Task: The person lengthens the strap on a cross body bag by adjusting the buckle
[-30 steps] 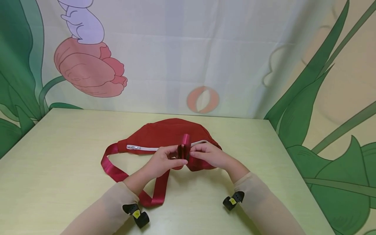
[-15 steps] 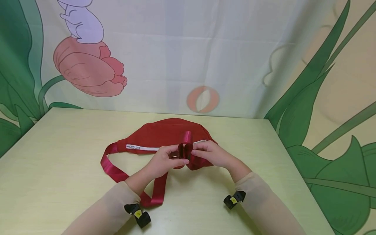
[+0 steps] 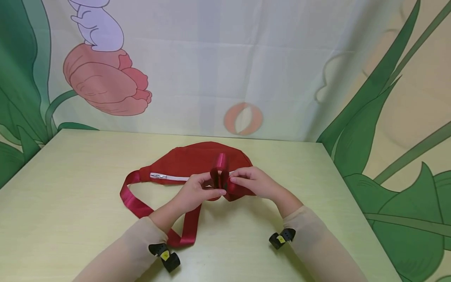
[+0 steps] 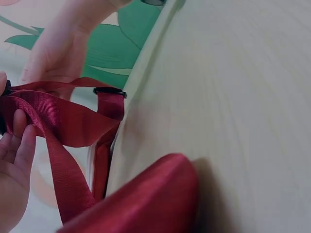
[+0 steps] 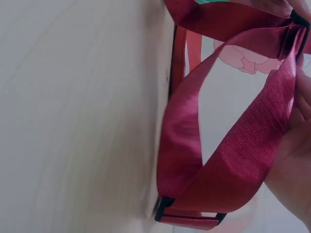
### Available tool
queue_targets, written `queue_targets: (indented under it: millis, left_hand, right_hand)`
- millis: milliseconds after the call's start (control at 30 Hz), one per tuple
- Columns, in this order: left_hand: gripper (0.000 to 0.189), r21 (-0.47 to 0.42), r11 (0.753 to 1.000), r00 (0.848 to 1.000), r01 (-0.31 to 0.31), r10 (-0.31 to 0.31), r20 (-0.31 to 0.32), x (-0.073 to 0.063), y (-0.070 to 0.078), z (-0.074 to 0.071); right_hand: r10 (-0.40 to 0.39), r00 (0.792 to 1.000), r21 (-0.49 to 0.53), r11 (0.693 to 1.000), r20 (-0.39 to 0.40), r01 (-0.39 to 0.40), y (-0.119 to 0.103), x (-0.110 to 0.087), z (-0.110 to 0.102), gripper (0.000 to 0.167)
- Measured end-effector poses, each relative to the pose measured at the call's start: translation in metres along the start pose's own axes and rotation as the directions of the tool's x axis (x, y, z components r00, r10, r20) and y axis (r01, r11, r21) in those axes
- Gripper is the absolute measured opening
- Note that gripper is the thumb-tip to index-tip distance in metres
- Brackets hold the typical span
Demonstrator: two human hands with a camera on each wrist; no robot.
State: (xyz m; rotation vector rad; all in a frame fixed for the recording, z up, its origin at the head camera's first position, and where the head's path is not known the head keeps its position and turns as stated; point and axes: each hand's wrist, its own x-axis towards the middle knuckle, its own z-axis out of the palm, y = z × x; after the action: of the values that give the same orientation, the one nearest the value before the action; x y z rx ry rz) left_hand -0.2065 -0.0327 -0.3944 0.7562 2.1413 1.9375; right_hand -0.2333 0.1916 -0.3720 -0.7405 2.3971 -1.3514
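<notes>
A red waist bag (image 3: 208, 156) lies on the table, its white zipper (image 3: 172, 177) facing me. My left hand (image 3: 193, 192) holds the bag's shiny strap between thumb and fingers, at a black buckle (image 5: 301, 31). A folded strap loop (image 3: 221, 161) stands up above that grip. Close on the right, my right hand (image 3: 255, 182) pinches the strap with thumb and forefinger. In the left wrist view a black strap slider (image 4: 109, 91) hangs on the webbing near the right hand. Hands and strap partly hide the bag's right end.
The rest of the strap (image 3: 135, 205) loops over the pale table (image 3: 70, 203) left of the bag and passes under the left wrist. Behind the table hangs a printed cloth (image 3: 289, 70). Both sleeves carry black wrist cameras (image 3: 283, 238).
My right hand has risen slightly, and the bag's right end shows less beyond it. The upright strap loop has lifted a little. My left hand keeps its grip almost in place.
</notes>
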Motion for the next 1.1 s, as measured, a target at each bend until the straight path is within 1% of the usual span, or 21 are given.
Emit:
queue_targets:
  millis: [100, 200, 333, 400, 533, 633, 733, 833, 933, 1033, 1100]
  left_hand:
    - [0.035, -0.006, 1.0, 1.0, -0.002, 0.002, 0.005, 0.0001, -0.0001, 0.0013]
    - [0.035, 0.012, 1.0, 1.0, -0.013, 0.013, -0.018, -0.0005, 0.0018, 0.0005]
    - [0.036, 0.013, 1.0, 0.999, -0.015, 0.015, -0.034, -0.0007, 0.0038, -0.0001]
    - [0.036, -0.005, 1.0, 1.0, -0.008, 0.008, -0.027, -0.0006, 0.0035, 0.0005]
    - [0.036, -0.022, 1.0, 1.0, -0.006, 0.007, 0.01, 0.0003, 0.0017, 0.0035]
    - [0.036, 0.003, 1.0, 1.0, -0.022, 0.022, 0.012, 0.0006, 0.0008, 0.0053]
    - [0.035, 0.026, 0.999, 0.999, -0.033, 0.033, 0.001, 0.001, 0.001, 0.0062]
    - [0.034, 0.04, 0.999, 0.999, -0.034, 0.034, 0.001, 0.0014, 0.0019, 0.0057]
    - [0.032, 0.058, 0.998, 0.999, -0.032, 0.031, 0.007, 0.0017, 0.0024, 0.0052]
    - [0.03, 0.107, 0.994, 1.0, -0.03, 0.03, 0.001, 0.0013, 0.0031, 0.0054]
    - [0.03, 0.15, 0.988, 0.999, -0.042, 0.043, 0.0, 0.0012, 0.0036, 0.0055]
  right_hand:
    - [-0.006, 1.0, -0.02, 1.0, -0.005, 0.006, -0.0002, -0.0002, 0.0002, 0.021]
    - [0.006, 1.0, -0.03, 1.0, -0.015, -0.007, 0.0025, -0.0001, -0.0001, 0.022]
    - [0.026, 0.999, -0.007, 1.0, -0.02, -0.027, 0.0058, -0.0004, -0.0004, 0.023]
    - [0.023, 1.0, 0.005, 1.0, -0.016, -0.023, 0.0058, -0.0004, 0.0, 0.023]
    - [0.022, 1.0, 0.017, 1.0, -0.007, -0.022, 0.0036, -0.0005, 0.0017, 0.02]
    - [0.031, 0.999, 0.034, 0.999, -0.006, -0.031, 0.002, -0.0004, 0.0027, 0.019]
    - [0.038, 0.999, 0.063, 0.997, -0.003, -0.038, 0.0009, -0.0006, 0.0031, 0.025]
    - [0.035, 0.999, 0.091, 0.995, 0.021, -0.037, 0.0004, 0.001, 0.0041, 0.031]
    - [0.023, 0.999, 0.094, 0.995, 0.048, -0.027, 0.0008, 0.0036, 0.0045, 0.033]
    - [0.032, 0.997, 0.106, 0.994, 0.069, -0.039, 0.003, 0.0063, 0.0036, 0.033]
    - [0.066, 0.995, 0.122, 0.99, 0.073, -0.074, 0.0032, 0.0076, 0.0027, 0.032]
